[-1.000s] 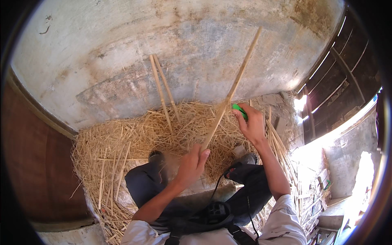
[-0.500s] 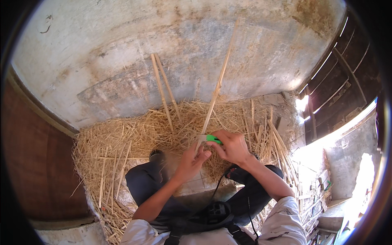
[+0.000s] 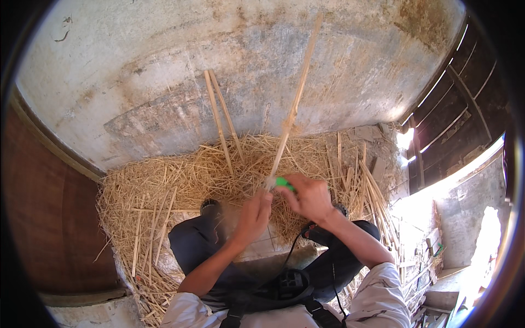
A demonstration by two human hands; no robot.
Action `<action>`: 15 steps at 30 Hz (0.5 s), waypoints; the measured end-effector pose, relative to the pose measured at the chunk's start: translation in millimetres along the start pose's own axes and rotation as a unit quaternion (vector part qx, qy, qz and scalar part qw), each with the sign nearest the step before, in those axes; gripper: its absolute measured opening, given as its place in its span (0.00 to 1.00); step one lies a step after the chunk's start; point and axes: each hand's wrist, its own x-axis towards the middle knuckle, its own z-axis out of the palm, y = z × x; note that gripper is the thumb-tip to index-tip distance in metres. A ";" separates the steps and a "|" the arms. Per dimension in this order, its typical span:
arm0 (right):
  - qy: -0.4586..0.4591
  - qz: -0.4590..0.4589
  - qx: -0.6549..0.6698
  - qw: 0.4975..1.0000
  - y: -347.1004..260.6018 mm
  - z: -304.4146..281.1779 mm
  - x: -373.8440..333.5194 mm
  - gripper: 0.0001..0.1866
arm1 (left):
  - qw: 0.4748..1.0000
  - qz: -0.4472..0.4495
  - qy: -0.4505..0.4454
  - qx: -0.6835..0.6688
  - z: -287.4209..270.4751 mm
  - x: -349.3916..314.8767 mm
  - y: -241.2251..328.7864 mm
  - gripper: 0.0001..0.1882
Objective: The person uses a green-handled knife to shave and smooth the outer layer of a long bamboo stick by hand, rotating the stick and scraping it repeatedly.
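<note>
A long pale bamboo strip (image 3: 298, 94) slants away from me, its far end up in front of the wall. My left hand (image 3: 254, 217) is closed around its near end, fingers mostly together. Wrapped around a bright green handle (image 3: 284, 184) is my right hand (image 3: 310, 198). That handle belongs to a knife whose greyish blade looks blurred and lies across the strip just beyond my left fingertips. Fine shavings appear to cling to the strip near the blade and farther up. The strip's very end is hidden inside my left hand.
Two more bamboo strips (image 3: 216, 109) lean against the stained wall (image 3: 164, 65). Straw-like shavings (image 3: 164, 175) cover the floor around my feet. Loose strips (image 3: 372, 188) lie at the right, others (image 3: 147, 240) at the left. A brown panel (image 3: 54, 218) stands at far left.
My right hand and the green-handled knife have shifted slightly, the handle now more covered by the fingers. My left fingers have closed together, and the strip has moved a little upward.
</note>
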 end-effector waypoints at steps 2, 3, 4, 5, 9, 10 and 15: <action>0.023 0.072 -0.002 0.997 13.8 -16.9 20.4 0.14 | 0.998 0.012 -0.018 0.052 2.5 -5.3 -2.6 0.20; 0.035 0.107 -0.003 0.994 21.7 -25.0 28.6 0.14 | 0.996 0.019 -0.027 0.077 4.5 -8.7 -4.3 0.21; 0.058 0.094 -0.007 0.994 31.4 -30.5 31.2 0.14 | 0.995 0.038 -0.027 0.085 7.1 -9.4 -6.4 0.21; 0.080 0.080 -0.011 0.993 41.5 -34.6 32.2 0.14 | 0.994 0.057 -0.026 0.093 10.0 -9.6 -9.6 0.21; 0.052 0.102 -0.023 0.993 36.6 -37.3 24.7 0.14 | 0.998 0.008 -0.065 0.005 10.0 -7.4 -9.3 0.21; 0.050 0.084 -0.001 0.995 32.0 -32.2 19.5 0.14 | 0.993 -0.033 -0.093 -0.058 6.8 -6.8 -10.2 0.19; 0.009 -0.004 0.066 0.998 -2.0 -7.9 -1.5 0.13 | 0.966 -0.078 -0.140 -0.203 -0.1 4.0 6.1 0.12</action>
